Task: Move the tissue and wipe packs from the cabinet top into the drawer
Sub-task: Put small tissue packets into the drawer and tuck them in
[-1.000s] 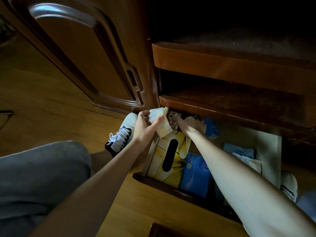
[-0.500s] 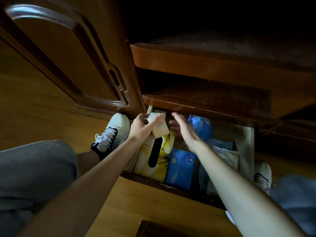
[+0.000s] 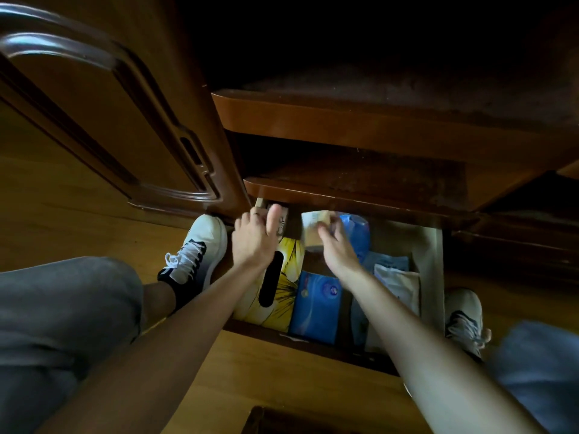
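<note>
We see R hand [image 3: 336,247] w/ fingers grasping small pale tissue pack [image 3: 315,228] over open wooden drawer [image 3: 427,277]; L hand [image 3: 255,238] fingers released, empty.

The cabinet [image 3: 344,120] is polished brown wood with a glossy edge; the floor [image 3: 78,189] is smooth, shiny yellow wood. The blue pack [image 3: 316,305] in the drawer [image 3: 429,277] looks like slick plastic film, the yellow tissue box [image 3: 291,289] printed card, the trousers [image 3: 62,308] matt grey cloth
</note>
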